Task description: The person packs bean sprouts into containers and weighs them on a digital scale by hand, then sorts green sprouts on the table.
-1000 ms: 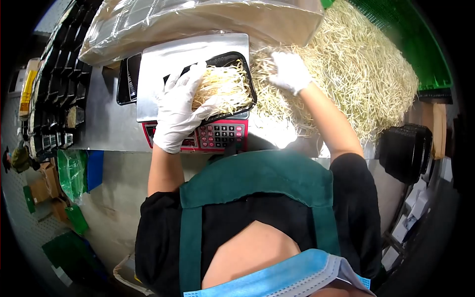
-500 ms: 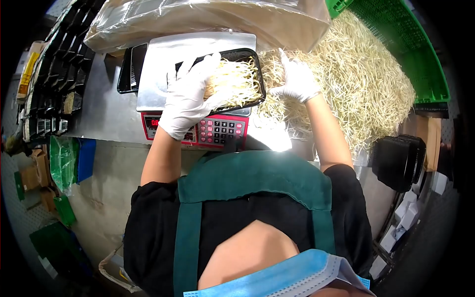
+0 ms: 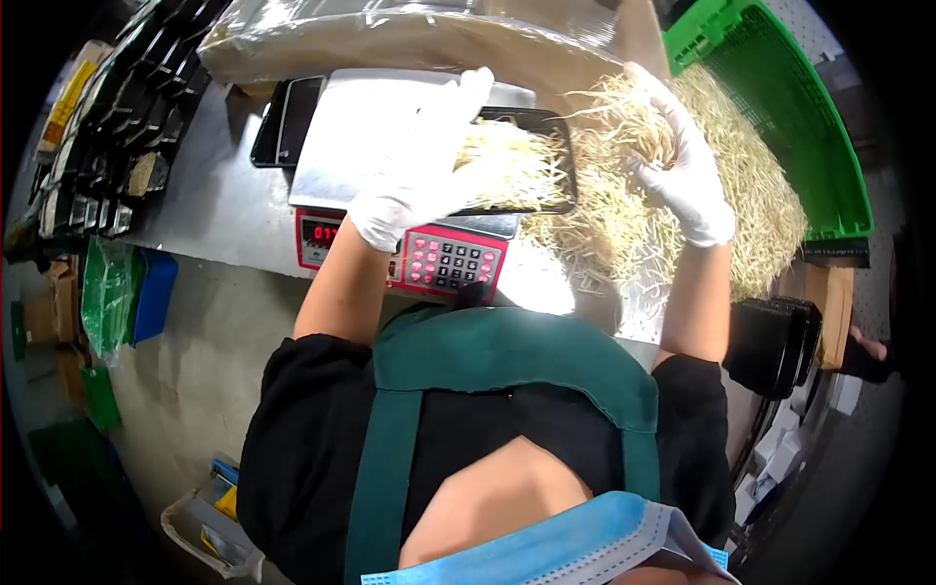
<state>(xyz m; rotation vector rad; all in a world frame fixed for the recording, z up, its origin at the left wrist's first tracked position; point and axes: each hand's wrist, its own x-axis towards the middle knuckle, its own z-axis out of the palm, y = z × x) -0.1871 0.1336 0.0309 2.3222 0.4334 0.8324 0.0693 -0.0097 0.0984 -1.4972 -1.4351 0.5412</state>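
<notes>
A black plastic tray point(image 3: 571, 161) filled with pale bean sprouts point(image 3: 512, 168) rests over the right part of a digital scale point(image 3: 336, 132). My gloved left hand point(image 3: 414, 161) spans the tray's left side, thumb at the near edge and fingers toward the far edge; glare blurs its outline. To the right, my gloved right hand point(image 3: 694, 180) curls around a clump of bean sprouts point(image 3: 648, 136), with strands sticking out to the left. Beneath and beyond it spreads the large heap of sprouts point(image 3: 756, 195). Red digits glow on the scale's display point(image 3: 324, 232).
A green crate point(image 3: 829, 146) lies tipped at the right behind the heap. A plastic-covered box point(image 3: 409, 44) stands along the back. Black trays point(image 3: 146, 107) are stacked at left, more black trays point(image 3: 775, 341) at lower right. A blue bin point(image 3: 154, 292) sits below left.
My right hand has moved right, lifted and closed around a clump of sprouts. The tray and my left hand have shifted right, and the camera view has moved slightly.
</notes>
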